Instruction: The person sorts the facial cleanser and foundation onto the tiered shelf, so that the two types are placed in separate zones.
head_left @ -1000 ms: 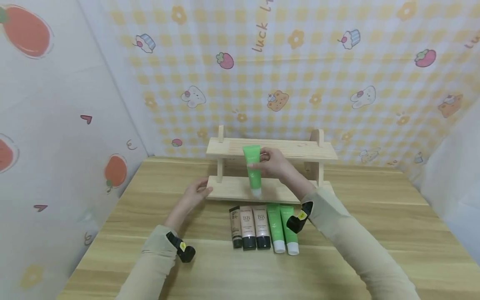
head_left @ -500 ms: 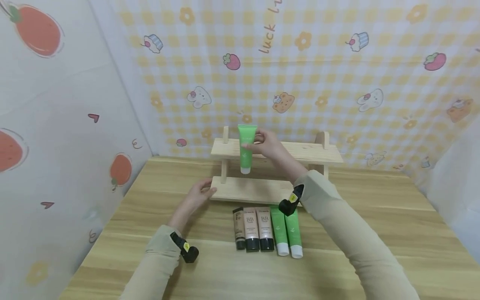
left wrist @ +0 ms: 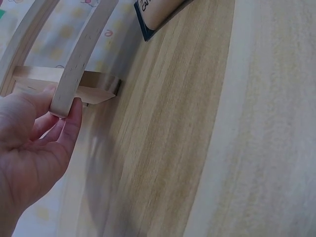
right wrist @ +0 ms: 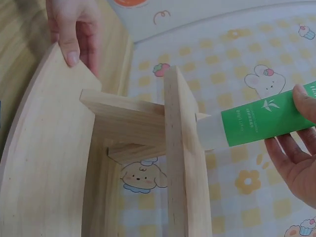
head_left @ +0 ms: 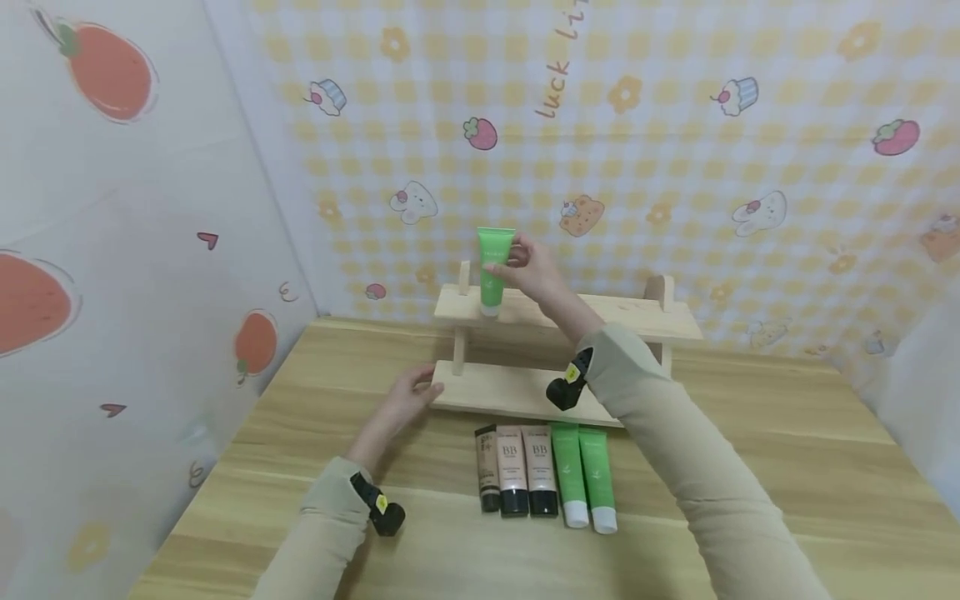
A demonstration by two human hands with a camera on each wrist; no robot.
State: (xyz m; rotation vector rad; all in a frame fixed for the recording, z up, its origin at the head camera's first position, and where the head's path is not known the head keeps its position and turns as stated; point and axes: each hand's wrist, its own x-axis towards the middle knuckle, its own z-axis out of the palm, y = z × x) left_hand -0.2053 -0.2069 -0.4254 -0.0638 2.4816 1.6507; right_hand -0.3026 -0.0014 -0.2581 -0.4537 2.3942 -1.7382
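My right hand point(head_left: 536, 268) grips a green squeeze tube point(head_left: 494, 248) upright, white cap down, thumb in front and fingers behind. The cap point(right wrist: 211, 132) is at the left part of the top shelf of a two-tier wooden rack point(head_left: 600, 312); whether it bears on the wood I cannot tell. Farther left and lower, my left hand point(head_left: 405, 398) pinches the left end of the rack's bottom shelf point(head_left: 502, 388). In the left wrist view, the thumb and fingers of that hand point(left wrist: 42, 143) lie on either side of the board's end point(left wrist: 64, 98).
In front of the rack several tubes lie in a row on the wood-grain table point(head_left: 247, 500): a slim brown tube point(head_left: 487, 468), two beige BB tubes point(head_left: 512, 467) and two green tubes point(head_left: 572, 475). A patterned cloth point(head_left: 600, 167) hangs behind the rack.
My right hand has lifted the green tube from in front of the bottom shelf up to the top shelf's left part. The left hand keeps its hold on the bottom shelf.
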